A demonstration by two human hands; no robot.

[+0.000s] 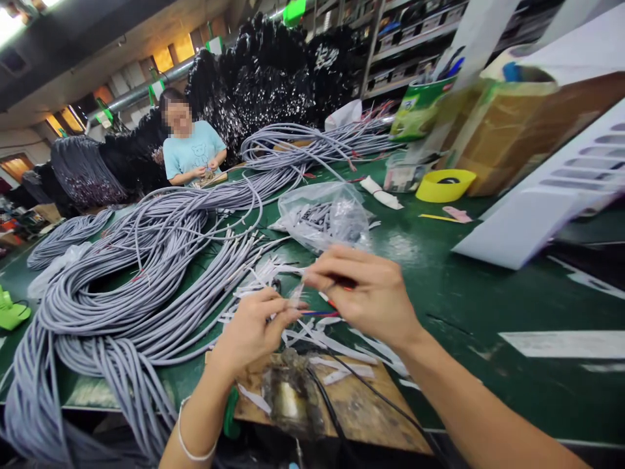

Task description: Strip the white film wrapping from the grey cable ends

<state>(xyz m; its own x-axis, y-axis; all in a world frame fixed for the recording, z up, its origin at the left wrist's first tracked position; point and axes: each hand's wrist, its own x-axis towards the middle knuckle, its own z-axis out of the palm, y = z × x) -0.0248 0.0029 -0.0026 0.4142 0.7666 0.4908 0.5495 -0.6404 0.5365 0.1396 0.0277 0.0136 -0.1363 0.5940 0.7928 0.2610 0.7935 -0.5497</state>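
My left hand (254, 329) pinches the stripped end of a grey cable, with red and blue inner wires (317, 313) sticking out to the right. My right hand (368, 293) is closed on those thin wire ends, with something small and clear between the fingertips. Both hands hover over a worn wooden board (361, 407) at the near edge of the green table (469, 306). A large heap of coiled grey cables (131, 280) spreads to the left, its ends pointing toward my hands. White strips (336, 345) lie scattered under my hands.
A clear plastic bag (325, 218) of small parts lies behind my hands. A yellow bowl (444, 184), cardboard boxes (522, 124) and a white panel (547, 208) stand at the right. Across the table another person in a light blue shirt (193, 153) works beside black cable bundles (273, 78).
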